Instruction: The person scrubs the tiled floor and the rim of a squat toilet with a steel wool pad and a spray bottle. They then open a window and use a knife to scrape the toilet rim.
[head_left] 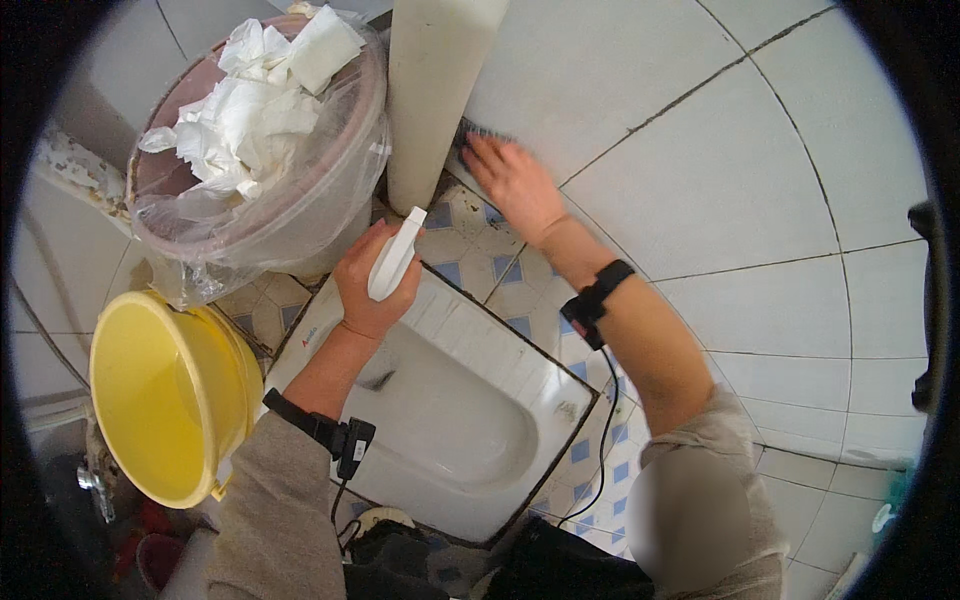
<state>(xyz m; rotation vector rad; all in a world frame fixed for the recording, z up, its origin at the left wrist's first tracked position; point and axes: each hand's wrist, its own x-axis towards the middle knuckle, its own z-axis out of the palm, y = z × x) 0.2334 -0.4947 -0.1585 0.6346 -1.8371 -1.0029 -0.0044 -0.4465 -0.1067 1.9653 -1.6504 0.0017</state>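
My left hand (372, 285) is wrapped around a white spray bottle (396, 258), whose pale top points away from me; its lower part is hidden by my hand. It is above the far left corner of a white squat toilet (480, 325). Farther off, my right hand (515, 185) presses a dark scrubbing brush (463, 132) to the foot of the white tiled wall (640, 190), close beside an upright pale pipe (425, 110). Only the brush's edge and some bristles show past my slightly blurred fingers.
A pink bin (150, 215), lined with clear plastic and heaped with crumpled white tissues (255, 120), stands left of the pipe. Nearer is a yellow bucket (140, 400). Blue-patterned floor tiles (580, 455) surround the toilet. Black cables hang from bands on both forearms.
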